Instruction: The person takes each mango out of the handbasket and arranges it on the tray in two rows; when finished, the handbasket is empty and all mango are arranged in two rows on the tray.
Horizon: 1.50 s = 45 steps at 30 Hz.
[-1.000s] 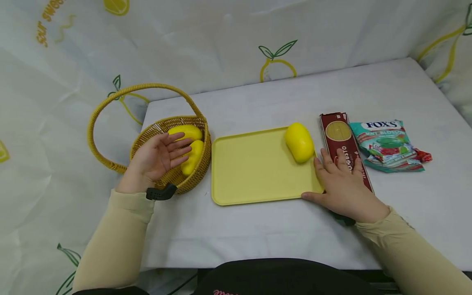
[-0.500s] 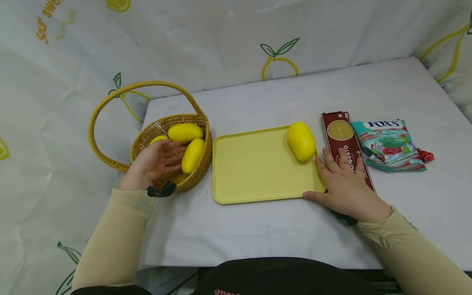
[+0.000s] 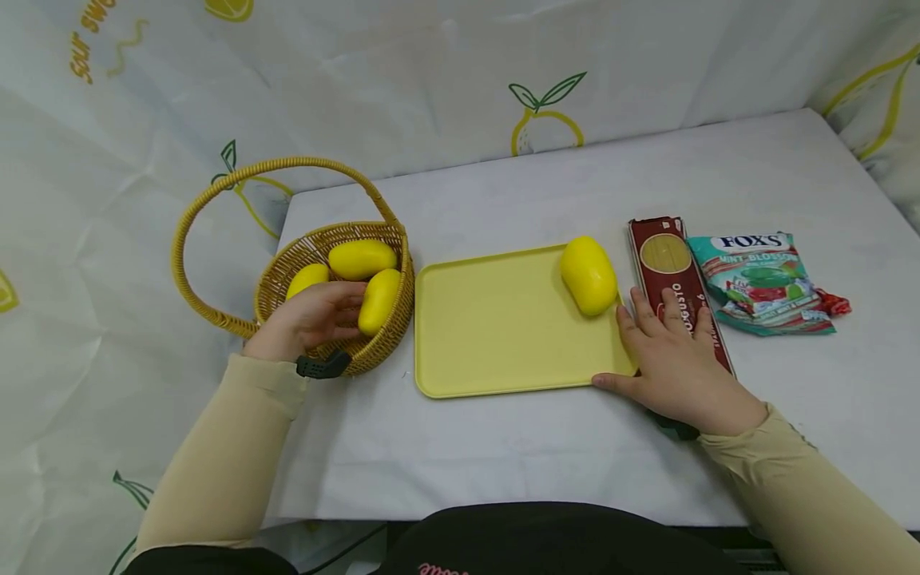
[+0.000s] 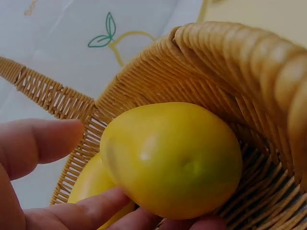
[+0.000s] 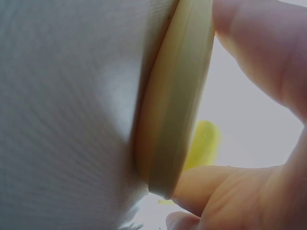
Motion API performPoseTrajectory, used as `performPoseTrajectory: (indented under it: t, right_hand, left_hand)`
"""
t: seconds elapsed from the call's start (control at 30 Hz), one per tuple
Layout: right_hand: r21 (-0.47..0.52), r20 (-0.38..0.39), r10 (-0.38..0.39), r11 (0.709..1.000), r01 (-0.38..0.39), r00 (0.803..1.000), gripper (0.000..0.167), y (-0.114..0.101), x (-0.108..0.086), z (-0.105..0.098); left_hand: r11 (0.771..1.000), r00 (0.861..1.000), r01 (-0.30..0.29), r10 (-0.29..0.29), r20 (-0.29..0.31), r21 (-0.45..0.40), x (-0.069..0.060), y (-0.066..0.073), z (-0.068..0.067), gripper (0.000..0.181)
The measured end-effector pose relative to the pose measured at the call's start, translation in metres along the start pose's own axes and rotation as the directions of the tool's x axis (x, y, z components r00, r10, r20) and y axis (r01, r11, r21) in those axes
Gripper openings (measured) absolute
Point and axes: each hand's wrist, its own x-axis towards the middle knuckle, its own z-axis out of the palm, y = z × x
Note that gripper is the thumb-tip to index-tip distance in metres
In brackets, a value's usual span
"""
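A yellow fruit (image 3: 381, 302) sits inside the wicker basket (image 3: 391, 342), the left hand (image 3: 309, 315) touching it from beneath, thumb apart, ungrasped. Two other yellow fruits (image 3: 362, 259) lie beside it; the basket's wall stands between it and the yellow tray (image 3: 503, 335), which bears another fruit (image 3: 589, 276). The right hand (image 3: 672, 369) spreads, unclenched, at the tray's corner, partly covering a red packet (image 3: 664, 254) beside a FOX'S bag (image 3: 762, 283).

I see both forearms (image 3: 216, 455) slanting inward. The left hand (image 3: 316, 315) has its thumb (image 4: 48, 143) apart from its fingers (image 4: 91, 209); the right hand (image 3: 668, 371) lies palm down, fingers spread.
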Motion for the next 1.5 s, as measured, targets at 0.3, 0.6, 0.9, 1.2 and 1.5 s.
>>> performPoseTrajectory:
  t: [0.3,0.6,0.9,1.2,1.5]
  right_hand:
    - [-0.001,-0.01,-0.005,1.0,0.005,1.0,0.122,0.002,0.0,0.0]
    - [0.003,-0.007,0.001,1.0,-0.001,1.0,0.121,0.002,0.0,0.0]
    - [0.005,0.005,0.001,1.0,-0.001,1.0,0.121,0.001,-0.001,0.0]
    - [0.012,0.009,0.005,1.0,-0.005,1.0,0.121,0.001,-0.002,0.0]
    - [0.011,0.006,0.004,1.0,-0.004,1.0,0.121,-0.001,-0.002,-0.001]
  left_hand:
    - [0.998,1.0,0.005,-0.006,0.007,0.06,0.001,-0.002,0.002,0.071]
    - [0.998,0.999,-0.026,0.027,-0.019,0.053,-0.002,0.0,0.004,0.071]
    - [0.993,0.989,-0.115,0.112,-0.098,-0.03,-0.025,-0.001,0.0,0.074]
    - [0.907,0.942,-0.325,0.284,-0.179,-0.268,-0.04,0.005,0.017,0.069]
    - [0.829,0.883,-0.469,0.45,-0.135,-0.303,-0.051,0.016,0.055,0.061]
